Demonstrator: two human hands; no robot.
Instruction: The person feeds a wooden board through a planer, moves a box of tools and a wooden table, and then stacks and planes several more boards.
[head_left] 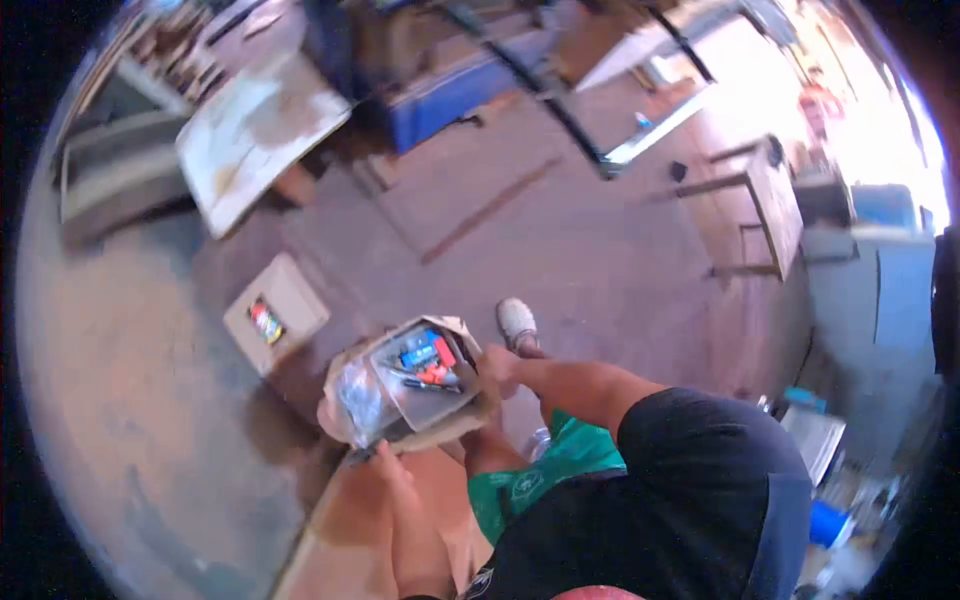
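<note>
An open cardboard box (455, 430) is held in front of my body, tilted in view. My left hand (392, 468) grips its lower edge, and my right hand (499, 366) is closed on its right edge. Inside lies a clear plastic container (425, 408) with blue and red items (428, 352) and thin dark tools. Beside that container, crumpled clear plastic (360, 400) fills the box's left side. The fingertips are partly hidden or blurred.
A carton (300, 290) with a colourful item on it is up-left of the box. Farther off are a pale-topped table (255, 130), a dark metal frame (570, 115) and a wooden stool (770, 215). A brown surface (350, 520) lies below the box.
</note>
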